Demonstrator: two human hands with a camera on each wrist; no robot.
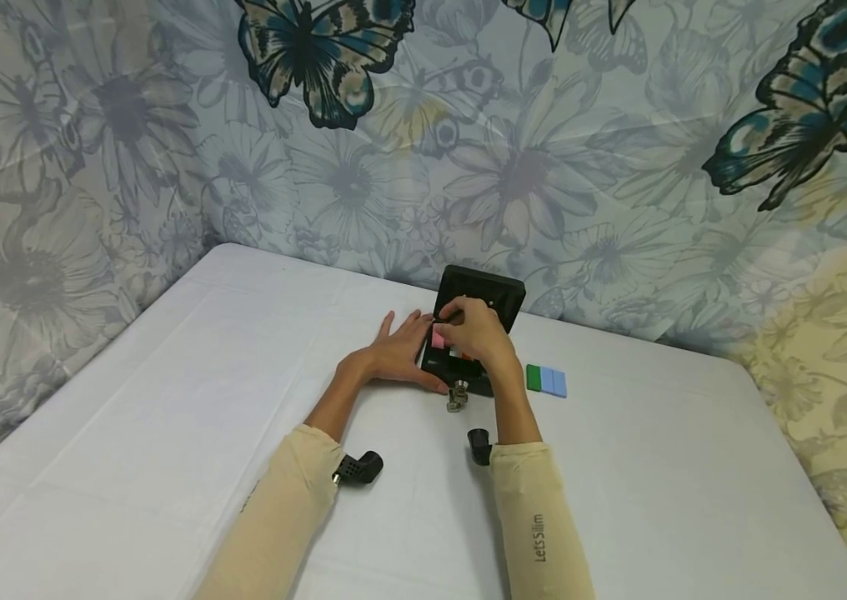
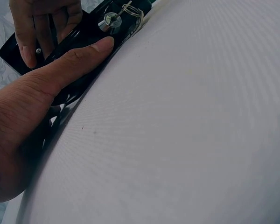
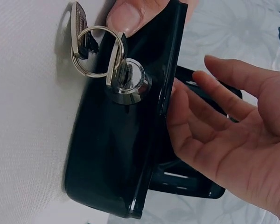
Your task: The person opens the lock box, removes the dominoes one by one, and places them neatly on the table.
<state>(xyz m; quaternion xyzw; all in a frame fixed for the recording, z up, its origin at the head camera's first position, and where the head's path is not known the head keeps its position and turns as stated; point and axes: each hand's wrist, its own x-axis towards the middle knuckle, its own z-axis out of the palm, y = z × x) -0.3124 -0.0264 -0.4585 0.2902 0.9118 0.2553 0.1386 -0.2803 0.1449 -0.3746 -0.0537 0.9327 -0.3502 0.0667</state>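
A black lockable cash box (image 1: pixel 434 362) stands with its lid (image 1: pixel 485 287) raised toward the wall. Keys on a ring (image 3: pixel 94 51) hang from the round lock (image 3: pixel 137 84) on its front. My left hand (image 1: pixel 397 353) rests against the box's left side, fingers spread and thumb along the front wall. The right hand (image 1: pixel 478 332) reaches over the open box, fingers bent loosely. In the right wrist view its thumb stands apart from the lower fingers, and the rim hides some fingertips. A small pink piece (image 1: pixel 438 337) shows inside the box by these fingers.
Flat green and blue pieces (image 1: pixel 547 381) lie side by side on the white-covered table (image 1: pixel 664 467), right of the box. A patterned fabric wall (image 1: pixel 348 192) rises right behind the table's far edge. Black wrist cameras (image 1: pixel 363 468) stick out from both sleeves.
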